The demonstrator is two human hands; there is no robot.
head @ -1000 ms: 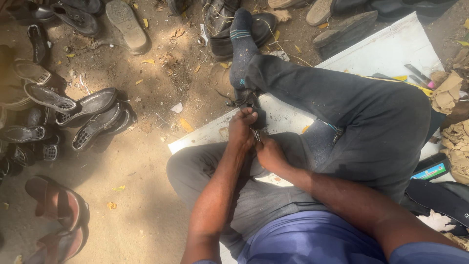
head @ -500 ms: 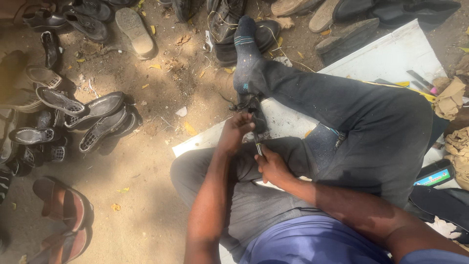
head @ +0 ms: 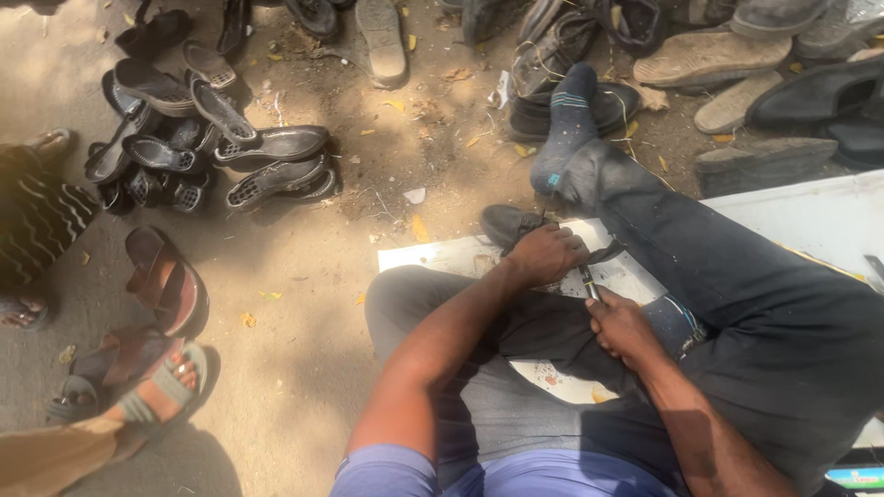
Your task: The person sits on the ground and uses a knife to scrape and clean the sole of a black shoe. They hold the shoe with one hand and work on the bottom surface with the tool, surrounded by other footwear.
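Note:
I sit cross-legged on a white board point(head: 810, 221) laid on sandy ground. A black shoe point(head: 508, 225) lies on the board between my legs. My left hand point(head: 545, 254) is closed over the shoe's upper and presses it down. Just behind it, my right hand point(head: 622, 328) grips a thin metal tool point(head: 587, 282) with its point aimed at the shoe. My right leg in dark trousers stretches ahead, ending in a dark grey sock point(head: 564, 124). The tool's tip is hidden behind my left hand.
A heap of black sandals point(head: 212, 156) lies at the upper left. Worn shoes and soles point(head: 709, 60) line the top edge. Brown sandals point(head: 166, 281) sit at the left, and another person's sandalled foot point(head: 152, 391) is at the lower left.
The view has shifted, so my hands and the shoe now sit lower and farther right in the frame. My hands keep the same hold on the shoe and the tool.

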